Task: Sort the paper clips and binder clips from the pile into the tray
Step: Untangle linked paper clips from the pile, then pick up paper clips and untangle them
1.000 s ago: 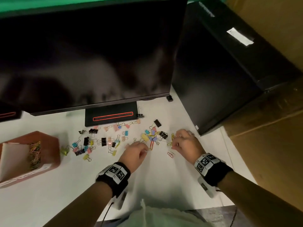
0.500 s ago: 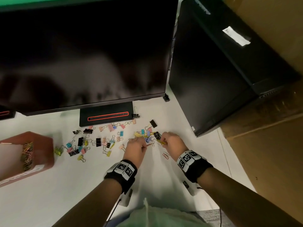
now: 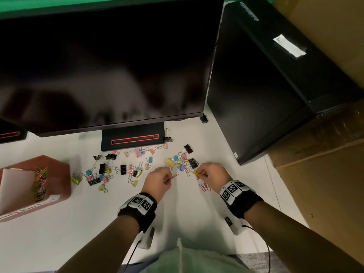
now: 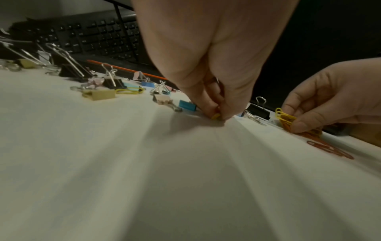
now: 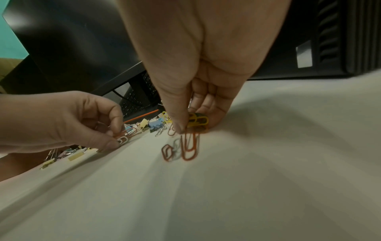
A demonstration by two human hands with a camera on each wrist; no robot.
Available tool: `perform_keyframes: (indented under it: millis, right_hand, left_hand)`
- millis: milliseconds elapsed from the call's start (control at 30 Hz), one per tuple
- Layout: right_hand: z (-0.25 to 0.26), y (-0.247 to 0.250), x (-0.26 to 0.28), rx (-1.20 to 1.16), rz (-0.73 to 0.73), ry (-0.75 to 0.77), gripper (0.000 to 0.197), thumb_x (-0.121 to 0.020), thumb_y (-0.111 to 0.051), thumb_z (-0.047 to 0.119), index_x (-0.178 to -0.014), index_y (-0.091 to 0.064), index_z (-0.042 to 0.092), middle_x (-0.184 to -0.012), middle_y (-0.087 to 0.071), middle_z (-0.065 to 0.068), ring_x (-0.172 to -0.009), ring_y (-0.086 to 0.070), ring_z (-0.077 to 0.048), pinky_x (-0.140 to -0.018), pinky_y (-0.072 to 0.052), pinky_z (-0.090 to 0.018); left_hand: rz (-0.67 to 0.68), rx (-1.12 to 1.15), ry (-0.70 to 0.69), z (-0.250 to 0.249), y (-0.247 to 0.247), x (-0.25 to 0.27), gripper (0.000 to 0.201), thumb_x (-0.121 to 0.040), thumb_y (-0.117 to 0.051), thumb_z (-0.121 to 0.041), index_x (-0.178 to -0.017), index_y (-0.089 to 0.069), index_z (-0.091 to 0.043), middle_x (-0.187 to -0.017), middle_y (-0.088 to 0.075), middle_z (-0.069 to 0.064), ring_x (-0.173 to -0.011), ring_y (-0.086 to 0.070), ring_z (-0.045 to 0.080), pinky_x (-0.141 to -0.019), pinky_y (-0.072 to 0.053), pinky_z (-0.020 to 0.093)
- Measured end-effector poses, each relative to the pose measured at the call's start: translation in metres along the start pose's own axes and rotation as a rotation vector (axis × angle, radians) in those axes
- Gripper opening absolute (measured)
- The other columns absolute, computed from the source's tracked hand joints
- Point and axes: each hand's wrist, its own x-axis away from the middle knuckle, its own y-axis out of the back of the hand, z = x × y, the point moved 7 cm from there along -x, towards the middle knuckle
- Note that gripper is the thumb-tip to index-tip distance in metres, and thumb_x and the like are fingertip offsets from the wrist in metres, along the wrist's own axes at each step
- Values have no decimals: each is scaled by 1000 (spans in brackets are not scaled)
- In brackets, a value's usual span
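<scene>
Coloured binder clips [image 3: 137, 166] and paper clips lie scattered on the white desk below the monitor. My left hand [image 3: 159, 178] pinches a few paper clips [image 5: 125, 136], one red end sticking out [image 3: 175, 176]. My right hand [image 3: 210, 174] pinches a bunch of yellow and orange paper clips [image 5: 196, 121], also seen in the left wrist view [image 4: 285, 118]. Loose orange paper clips [image 3: 203, 186] lie on the desk just under the right hand. The brown tray [image 3: 59, 174] stands at the far left with a heap of paper clips [image 3: 40, 183] in one compartment.
A large dark monitor [image 3: 110, 66] on a black base [image 3: 133, 139] overhangs the back of the desk. A black computer tower [image 3: 266, 85] stands at the right, cardboard boxes [image 3: 325, 174] beyond it. A keyboard [image 4: 98, 37] lies behind the clips.
Both hands have drawn closer together at the right end of the pile. The right hand has picked up yellow clips and pulled back slightly; the left now shows a red clip in its pinch.
</scene>
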Motion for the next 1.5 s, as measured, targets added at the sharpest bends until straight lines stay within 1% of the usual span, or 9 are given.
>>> perform_keyframes:
  millis: [100,267,567,867,933,1033,1200,1333,1500]
  right_hand:
    - [7,6,4,-7,-18,48,15,-86,-64,15,-99,-70,11,-95,-71,-6,-86,-65,-19,-82,-54,-31]
    - [53,14,10,-14,-92,220,13,-83,-68,14,-95,-71,11,-89,-70,-8,-82,-64,-20,-79,-54,-33]
    - [267,-34,10,-49,-24,624,12,-82,-69,12,-93,-72,15,-81,-64,2,-71,-52,-6,-68,-41,-15]
    - [436,-153,-32,-136,102,609,16,-82,-69,12,-98,-68,12,-95,-67,-8,-84,-60,-17,-83,-50,-27]
    - [440,-180,-47,-55,140,545,20,-82,-69,14,-101,-66,10,-101,-68,-11,-94,-63,-24,-88,-50,-34]
    - [435,-195,-56,41,178,490,26,-86,-65,22,-109,-64,11,-108,-67,-12,-100,-62,-26,-90,-48,-32]
    - [405,-158,-44,-77,80,560,19,-91,-58,24,-105,-66,14,-104,-65,-6,-92,-61,-18,-86,-48,-27]
    - [326,-103,-31,-66,-68,494,18,-92,-57,26,-105,-65,19,-100,-60,2,-82,-57,-12,-78,-49,-26]
    - [176,-24,-12,51,-296,207,24,-82,-69,25,-106,-66,20,-103,-57,1,-91,-52,-12,-87,-48,-28]
  left_hand:
    - [-30,109,22,8,13,4,19,-74,-65,4,-73,-62,-14,-81,-65,4,-76,-64,17,-76,-54,28]
    - [-131,315,63,23,64,23,27,-74,-68,5,-69,-60,-20,-79,-68,0,-73,-64,5,-74,-53,14]
    - [-477,244,163,110,235,96,13,-74,-71,2,-75,-61,-6,-72,-64,-4,-64,-60,-3,-60,-42,0]
    - [-507,283,354,235,310,114,25,-71,-74,-4,-70,-58,-23,-78,-67,-4,-81,-65,16,-82,-51,27]
    - [-426,358,398,250,301,105,19,-74,-73,-8,-77,-61,-23,-87,-71,-1,-89,-66,16,-91,-51,37]
    - [-365,279,407,250,297,101,21,-84,-62,-6,-103,-61,-16,-100,-66,0,-97,-61,13,-92,-44,25]
    - [-390,211,181,202,296,93,31,-84,-58,-2,-113,-59,-14,-112,-63,4,-104,-60,15,-95,-48,32]
    - [-308,255,26,139,258,69,27,-85,-56,-5,-105,-60,-22,-106,-57,-4,-94,-62,12,-73,-53,27]
    - [-91,213,-146,57,176,33,28,-84,-60,-10,-106,-58,-26,-107,-53,-9,-91,-56,1,-81,-51,22]
